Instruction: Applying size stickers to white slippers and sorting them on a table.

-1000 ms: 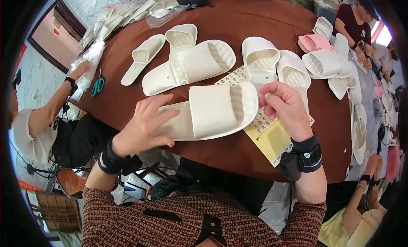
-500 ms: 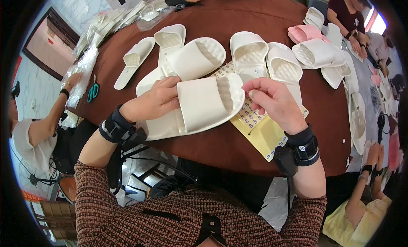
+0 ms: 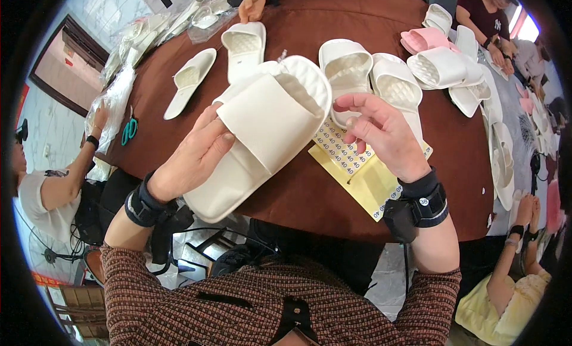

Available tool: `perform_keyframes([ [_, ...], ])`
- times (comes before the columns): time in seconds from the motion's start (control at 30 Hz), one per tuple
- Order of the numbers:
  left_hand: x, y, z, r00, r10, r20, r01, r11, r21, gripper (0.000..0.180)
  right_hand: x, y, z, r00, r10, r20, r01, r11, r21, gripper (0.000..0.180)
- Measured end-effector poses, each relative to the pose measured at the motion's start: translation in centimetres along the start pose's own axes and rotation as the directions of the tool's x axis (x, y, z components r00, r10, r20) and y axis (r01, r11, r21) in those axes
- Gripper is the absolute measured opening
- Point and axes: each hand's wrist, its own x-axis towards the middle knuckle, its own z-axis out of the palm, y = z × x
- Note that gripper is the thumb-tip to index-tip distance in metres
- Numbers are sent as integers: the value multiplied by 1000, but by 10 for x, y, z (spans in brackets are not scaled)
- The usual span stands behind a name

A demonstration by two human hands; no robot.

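My left hand (image 3: 193, 155) grips a white slipper (image 3: 265, 122) along its side by the strap, thumb on top. The slipper is tilted above the brown-covered table, its padded toe end pointing up and right. My right hand (image 3: 387, 134) is just beside that end, thumb and forefinger curved and apart; I see nothing between them. Below my right hand lies a sheet of small round number stickers (image 3: 342, 149) on yellow backing paper (image 3: 364, 188). Two white slippers, one (image 3: 345, 63) left of the other (image 3: 396, 87), lie behind my right hand.
A co-worker's hand (image 3: 251, 5) reaches in at the far edge, by a white slipper (image 3: 245, 45). Another slipper (image 3: 190, 84) and teal scissors (image 3: 129, 130) lie left. Pink slippers (image 3: 428, 39) and more white ones are at right. Plastic-wrapped slippers (image 3: 140, 36) line the far left edge.
My left hand has raised and tilted the slipper toward me. My right thumb and forefinger have spread apart. The co-worker's hand has moved to the far slipper.
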Motion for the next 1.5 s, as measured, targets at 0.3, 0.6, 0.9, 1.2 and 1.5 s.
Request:
perform_keyframes([
  [0.3, -4, 15, 8, 985, -105, -135, 88, 988, -127, 47, 0, -2, -1, 999, 55, 2, -54, 998, -40, 32],
  [0.6, -11, -6, 13, 995, -69, 72, 42, 943, 330, 50, 2, 2, -1, 998, 47, 44, -45, 998, -51, 24],
  [0.9, -9, -15, 29, 993, -110, 37, 85, 911, 403, 64, 0, -1, 1, 993, 114, 16, -113, 991, -67, 24],
  [1.2, -3, -38, 21, 987, -146, -65, 153, 979, 131, 64, 3, 14, 12, 1000, -14, -25, 8, 975, -222, 21],
  [1.5, -38, -7, 40, 971, -131, -198, 147, 987, 69, 54, 3, 26, 13, 991, -125, 39, 130, 905, -405, 18],
])
